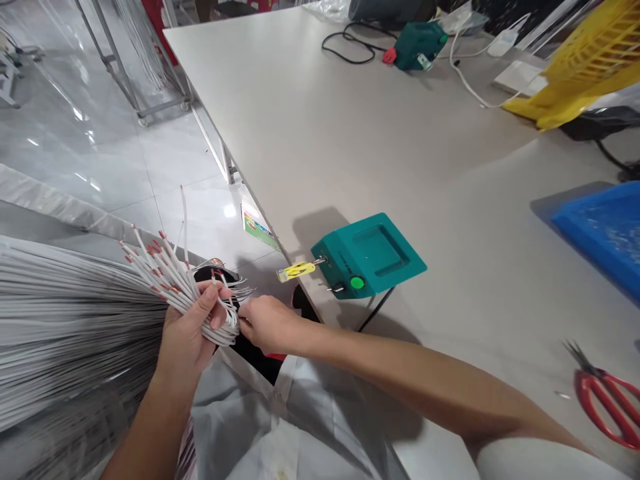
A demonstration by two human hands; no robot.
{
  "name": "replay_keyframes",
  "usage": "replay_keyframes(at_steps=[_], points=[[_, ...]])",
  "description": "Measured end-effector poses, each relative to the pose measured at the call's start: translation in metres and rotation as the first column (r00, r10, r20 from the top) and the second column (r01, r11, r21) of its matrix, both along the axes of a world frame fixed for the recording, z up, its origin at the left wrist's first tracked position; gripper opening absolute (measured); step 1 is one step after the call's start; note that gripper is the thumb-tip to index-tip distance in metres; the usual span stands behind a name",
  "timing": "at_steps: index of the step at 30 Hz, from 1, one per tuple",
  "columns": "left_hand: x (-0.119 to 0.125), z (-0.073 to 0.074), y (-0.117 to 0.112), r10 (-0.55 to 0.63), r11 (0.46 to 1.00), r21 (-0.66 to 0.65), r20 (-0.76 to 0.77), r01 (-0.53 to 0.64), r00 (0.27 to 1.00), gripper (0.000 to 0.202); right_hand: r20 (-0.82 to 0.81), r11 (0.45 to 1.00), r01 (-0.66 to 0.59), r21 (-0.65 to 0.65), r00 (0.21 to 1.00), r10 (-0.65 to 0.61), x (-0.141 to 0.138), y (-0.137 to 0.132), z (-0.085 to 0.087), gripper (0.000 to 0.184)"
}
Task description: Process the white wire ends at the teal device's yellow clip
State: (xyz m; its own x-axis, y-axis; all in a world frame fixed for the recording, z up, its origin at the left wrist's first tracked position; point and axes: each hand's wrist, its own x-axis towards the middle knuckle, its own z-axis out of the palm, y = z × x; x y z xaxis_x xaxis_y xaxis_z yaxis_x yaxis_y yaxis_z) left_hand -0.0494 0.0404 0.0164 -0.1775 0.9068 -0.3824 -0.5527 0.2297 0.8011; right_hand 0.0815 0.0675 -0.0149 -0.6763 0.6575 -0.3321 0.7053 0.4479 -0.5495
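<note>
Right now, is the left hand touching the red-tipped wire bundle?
Touching. The head view shows the left hand wrapped around the red-tipped wire bundle, thumb across its wires.

- Worktop [280, 120]: pale; far-left corner bare.
- Black cord [357, 63], looped by the far edge.
- Green box [419, 47] beside it, red piece at one end.
- Yellow slatted plastic piece [565, 83], farther right.
- Blue tray [590, 230], well in from left edge.
- Red-handled scissors [597, 375], nearer end.
- Wheeled metal rack [163, 107], floor, outside far-left corner.
</note>
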Motion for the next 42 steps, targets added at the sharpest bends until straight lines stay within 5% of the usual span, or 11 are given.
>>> replay_keyframes(at_steps=[3, 7, 13, 17, 20, 23, 27, 32, 36, 39, 42], points=[[-0.010, 0.001, 0.003, 0.056, 0.998, 0.016, 0.005, -0.056, 0.998, 0.007, 0.025, 0.998, -0.064, 0.008, 0.998, 0.064, 0.012, -0.004, 0.005, 0.020], [-0.020, 0.002, 0.010, 0.122, 0.991, 0.057, 0.000, -0.122, 0.993, 0.007, 0.231, 0.921, -0.389, 0.014, 0.898, 0.376, 0.034, -0.014, 0.007, 0.012], [-0.009, 0.003, 0.011, 0.103, 0.993, 0.068, -0.129, -0.095, 0.986, 0.007, 0.331, 0.890, -0.412, 0.196, 0.882, 0.335, 0.049, -0.012, 0.025, 0.023], [0.005, -0.003, 0.004, 0.063, 0.996, 0.073, -0.266, -0.045, 0.962, 0.009, -0.049, 0.946, -0.153, 0.285, 0.983, 0.174, 0.052, -0.002, 0.056, 0.031], [0.011, -0.009, -0.002, -0.013, 0.999, 0.040, -0.398, 0.032, 0.917, 0.009, -0.386, 0.944, 0.159, 0.289, 0.922, -0.037, 0.052, 0.003, 0.069, 0.032], [0.015, -0.010, -0.007, -0.119, 0.991, -0.008, -0.500, 0.132, 0.858, 0.009, -0.456, 0.945, 0.255, 0.206, 0.879, -0.138, 0.050, 0.009, 0.071, 0.031], [0.020, -0.004, -0.009, -0.237, 0.967, -0.049, -0.530, 0.250, 0.814, 0.010, -0.394, 0.984, 0.159, 0.078, 0.912, -0.116, 0.050, 0.019, 0.069, 0.014], [0.022, -0.006, -0.011, -0.290, 0.952, -0.056, -0.492, 0.302, 0.821, 0.011, -0.482, 0.987, 0.144, -0.066, 0.862, -0.158, 0.051, 0.023, 0.063, 0.015], [0.019, -0.019, -0.012, -0.236, 0.967, 0.001, -0.379, 0.256, 0.895, 0.014, -0.622, 0.918, 0.229, -0.323, 0.680, -0.388, 0.045, 0.016, 0.053, 0.014], [0.019, -0.025, -0.012, -0.182, 0.980, 0.031, -0.274, 0.198, 0.944, 0.013, -0.688, 0.836, 0.179, -0.518, 0.494, -0.532, 0.037, 0.011, 0.043, 0.013], [0.020, -0.024, -0.011, -0.156, 0.986, 0.026, -0.189, 0.164, 0.969, 0.015, -0.647, 0.741, 0.145, -0.656, 0.398, -0.650, 0.031, 0.010, 0.035, 0.016]])
